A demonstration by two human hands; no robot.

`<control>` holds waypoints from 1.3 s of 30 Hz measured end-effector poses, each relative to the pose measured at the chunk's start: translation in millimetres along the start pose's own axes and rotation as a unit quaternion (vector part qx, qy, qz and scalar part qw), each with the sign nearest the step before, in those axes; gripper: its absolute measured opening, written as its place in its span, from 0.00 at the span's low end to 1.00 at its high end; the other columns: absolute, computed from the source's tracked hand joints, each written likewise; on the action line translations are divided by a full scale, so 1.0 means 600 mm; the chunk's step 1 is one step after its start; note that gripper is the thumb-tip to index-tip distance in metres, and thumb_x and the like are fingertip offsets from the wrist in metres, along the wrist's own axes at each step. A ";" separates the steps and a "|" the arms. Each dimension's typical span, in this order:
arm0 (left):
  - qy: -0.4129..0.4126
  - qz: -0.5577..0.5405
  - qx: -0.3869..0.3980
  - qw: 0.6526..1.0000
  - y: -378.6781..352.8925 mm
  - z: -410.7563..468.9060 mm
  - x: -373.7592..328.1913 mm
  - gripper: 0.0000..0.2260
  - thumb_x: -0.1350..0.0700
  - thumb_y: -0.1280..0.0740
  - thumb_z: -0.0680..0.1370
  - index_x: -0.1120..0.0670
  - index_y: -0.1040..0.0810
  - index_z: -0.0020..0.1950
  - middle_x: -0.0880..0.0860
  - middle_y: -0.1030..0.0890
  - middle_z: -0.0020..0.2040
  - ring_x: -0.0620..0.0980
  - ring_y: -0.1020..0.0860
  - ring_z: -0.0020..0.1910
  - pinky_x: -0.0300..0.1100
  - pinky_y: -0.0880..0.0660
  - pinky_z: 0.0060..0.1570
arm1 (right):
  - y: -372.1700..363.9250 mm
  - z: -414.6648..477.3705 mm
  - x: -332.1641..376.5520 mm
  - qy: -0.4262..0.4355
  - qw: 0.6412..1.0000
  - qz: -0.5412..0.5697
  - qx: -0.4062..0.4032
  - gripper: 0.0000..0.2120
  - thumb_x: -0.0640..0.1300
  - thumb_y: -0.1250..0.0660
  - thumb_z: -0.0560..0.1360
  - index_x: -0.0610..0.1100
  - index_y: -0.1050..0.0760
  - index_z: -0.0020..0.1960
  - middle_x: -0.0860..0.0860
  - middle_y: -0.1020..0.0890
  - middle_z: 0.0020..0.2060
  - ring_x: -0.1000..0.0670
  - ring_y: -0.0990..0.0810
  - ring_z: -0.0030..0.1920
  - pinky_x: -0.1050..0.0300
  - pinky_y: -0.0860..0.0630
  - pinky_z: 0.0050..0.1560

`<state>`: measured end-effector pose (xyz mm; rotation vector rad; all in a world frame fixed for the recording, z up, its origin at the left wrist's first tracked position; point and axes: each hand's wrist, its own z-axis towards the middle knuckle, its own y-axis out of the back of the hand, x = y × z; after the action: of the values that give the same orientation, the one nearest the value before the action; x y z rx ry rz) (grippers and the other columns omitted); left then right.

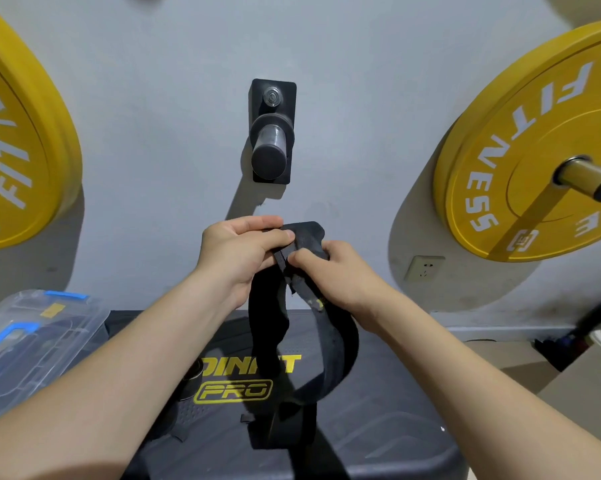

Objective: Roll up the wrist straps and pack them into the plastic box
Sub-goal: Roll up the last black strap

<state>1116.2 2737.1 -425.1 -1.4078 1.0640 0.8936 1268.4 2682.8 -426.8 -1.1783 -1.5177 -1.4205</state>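
A black wrist strap [269, 317] hangs in the air in front of the wall, its long tail looping down over the black platform. My left hand [238, 247] pinches the strap's top end between thumb and fingers. My right hand [333, 271] grips the same end from the right, fingers curled round the fabric. The clear plastic box [25, 344] with blue latches stands at the lower left, its lid on. More black strap material [278, 427] lies on the platform under my arms, partly hidden.
A black platform [378, 420] with yellow lettering fills the bottom. Yellow weight plates [534, 150] hang on wall pegs at both sides [11, 133], and a bare black peg [271, 140] sticks out in the middle. A wall socket [424, 268] sits to the right.
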 end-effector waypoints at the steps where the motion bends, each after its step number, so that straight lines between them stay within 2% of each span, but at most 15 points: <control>1: -0.004 0.003 -0.003 1.000 0.001 0.000 0.000 0.11 0.69 0.19 0.70 0.60 0.13 0.49 0.59 0.11 0.44 0.53 0.11 0.40 0.39 0.16 0.38 | -0.002 -0.003 0.001 0.008 1.000 -0.019 0.016 0.12 0.50 0.32 0.80 0.43 0.23 0.44 0.50 0.19 0.33 0.52 0.21 0.32 0.60 0.24 0.34; 3: -0.008 0.004 -0.012 1.000 0.002 -0.002 0.000 0.12 0.67 0.17 0.69 0.61 0.13 0.50 0.60 0.11 0.44 0.55 0.11 0.41 0.41 0.16 0.38 | -0.005 -0.007 0.000 0.025 0.999 -0.030 0.037 0.16 0.48 0.35 0.81 0.34 0.25 0.49 0.44 0.19 0.38 0.46 0.20 0.36 0.47 0.20 0.41; 7: 0.015 -0.017 -0.015 1.000 -0.006 -0.011 0.003 0.12 0.65 0.17 0.71 0.63 0.15 0.52 0.62 0.11 0.44 0.56 0.11 0.38 0.43 0.16 0.31 | 0.009 -0.013 0.007 0.051 0.995 0.085 0.007 0.08 0.33 0.34 0.82 0.35 0.21 0.60 0.42 0.13 0.39 0.46 0.14 0.33 0.59 0.22 0.30; 10: 0.001 0.039 -0.023 0.999 -0.005 -0.008 0.003 0.11 0.60 0.17 0.72 0.60 0.14 0.52 0.60 0.11 0.49 0.54 0.11 0.41 0.40 0.16 0.37 | 0.010 -0.011 0.013 0.050 0.994 0.097 -0.012 0.05 0.33 0.34 0.84 0.37 0.19 0.56 0.47 0.16 0.31 0.50 0.18 0.26 0.62 0.25 0.25; 13: -0.058 0.171 0.004 0.983 0.009 -0.007 0.002 0.06 0.56 0.19 0.76 0.54 0.13 0.50 0.54 0.11 0.41 0.53 0.11 0.43 0.41 0.16 0.38 | 0.014 -0.003 0.015 0.064 0.996 0.041 -0.050 0.07 0.34 0.35 0.84 0.37 0.18 0.51 0.48 0.19 0.29 0.50 0.22 0.25 0.59 0.25 0.27; 16: -0.198 0.368 0.017 0.908 0.021 -0.015 -0.001 0.03 0.54 0.26 0.78 0.45 0.15 0.47 0.46 0.14 0.33 0.44 0.15 0.36 0.42 0.18 0.42 | 0.013 0.000 0.015 0.077 0.993 -0.028 -0.085 0.11 0.41 0.35 0.85 0.39 0.19 0.48 0.47 0.20 0.30 0.48 0.24 0.25 0.57 0.26 0.28; 19: -0.290 0.486 0.101 0.818 0.036 -0.031 -0.009 0.16 0.54 0.32 0.72 0.39 0.21 0.57 0.43 0.19 0.36 0.44 0.20 0.37 0.43 0.22 0.40 | 0.010 0.000 0.016 0.078 0.986 -0.084 -0.117 0.16 0.47 0.37 0.87 0.39 0.23 0.46 0.47 0.22 0.27 0.47 0.24 0.22 0.58 0.28 0.26; 22: -0.332 0.558 0.183 0.738 0.048 -0.049 -0.010 0.26 0.48 0.29 0.73 0.35 0.31 0.70 0.46 0.25 0.37 0.47 0.24 0.37 0.51 0.21 0.39 | 0.012 -0.003 0.023 0.082 0.980 -0.132 -0.121 0.19 0.50 0.39 0.87 0.41 0.27 0.41 0.46 0.24 0.26 0.46 0.24 0.20 0.58 0.29 0.24; 26: -0.407 0.601 0.105 0.680 0.054 -0.051 -0.015 0.24 0.49 0.26 0.77 0.36 0.28 0.71 0.44 0.24 0.47 0.53 0.23 0.48 0.49 0.24 0.41 | 0.004 -0.021 0.016 0.050 0.992 -0.097 -0.058 0.21 0.52 0.41 0.87 0.42 0.28 0.40 0.46 0.23 0.25 0.45 0.23 0.21 0.58 0.28 0.25; 28: -0.419 0.553 0.126 0.709 0.058 -0.047 -0.013 0.23 0.58 0.25 0.77 0.39 0.19 0.69 0.47 0.26 0.53 0.52 0.24 0.50 0.47 0.25 0.45 | 0.003 -0.026 0.009 0.041 0.998 -0.038 -0.034 0.19 0.50 0.42 0.87 0.42 0.26 0.41 0.49 0.24 0.27 0.49 0.24 0.25 0.57 0.27 0.31; 30: -0.409 0.492 0.176 0.748 0.064 -0.045 -0.010 0.23 0.66 0.26 0.76 0.44 0.14 0.66 0.47 0.21 0.61 0.48 0.21 0.55 0.44 0.23 0.53 | 0.007 -0.029 0.007 0.028 0.999 0.007 -0.032 0.15 0.46 0.40 0.85 0.45 0.24 0.41 0.54 0.25 0.28 0.54 0.26 0.29 0.53 0.29 0.40; 32: -0.393 0.459 0.211 0.768 0.065 -0.048 -0.008 0.23 0.68 0.29 0.76 0.46 0.13 0.65 0.44 0.15 0.64 0.41 0.18 0.61 0.37 0.23 0.60 | 0.013 -0.033 0.010 0.000 0.998 0.067 -0.011 0.11 0.44 0.37 0.83 0.45 0.22 0.43 0.52 0.22 0.31 0.54 0.24 0.30 0.52 0.29 0.40; 36: -0.343 0.454 0.152 0.808 0.061 -0.042 0.003 0.20 0.62 0.37 0.76 0.43 0.11 0.58 0.35 0.13 0.49 0.33 0.18 0.49 0.28 0.25 0.51 | 0.036 -0.053 0.013 -0.074 0.977 0.178 0.096 0.13 0.50 0.32 0.81 0.44 0.14 0.46 0.47 0.15 0.39 0.49 0.16 0.37 0.55 0.23 0.41; 38: -0.268 0.472 0.110 0.832 0.063 -0.032 0.018 0.12 0.59 0.34 0.81 0.47 0.12 0.53 0.39 0.13 0.44 0.40 0.17 0.46 0.36 0.22 0.47 | 0.050 -0.066 0.010 -0.054 0.969 0.184 0.153 0.09 0.48 0.29 0.79 0.48 0.11 0.45 0.48 0.12 0.45 0.49 0.13 0.43 0.57 0.18 0.43; 39: -0.213 0.479 0.095 0.846 0.064 -0.024 0.026 0.08 0.56 0.33 0.82 0.51 0.13 0.50 0.46 0.13 0.43 0.49 0.16 0.46 0.42 0.21 0.44 | 0.055 -0.072 0.009 -0.039 0.967 0.190 0.165 0.07 0.47 0.28 0.77 0.48 0.11 0.46 0.48 0.11 0.46 0.50 0.12 0.44 0.58 0.17 0.44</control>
<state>1083.9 2721.6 -450.2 -0.3846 1.4527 1.6582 1294.6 2639.9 -406.2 -1.2425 -1.4186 -0.8407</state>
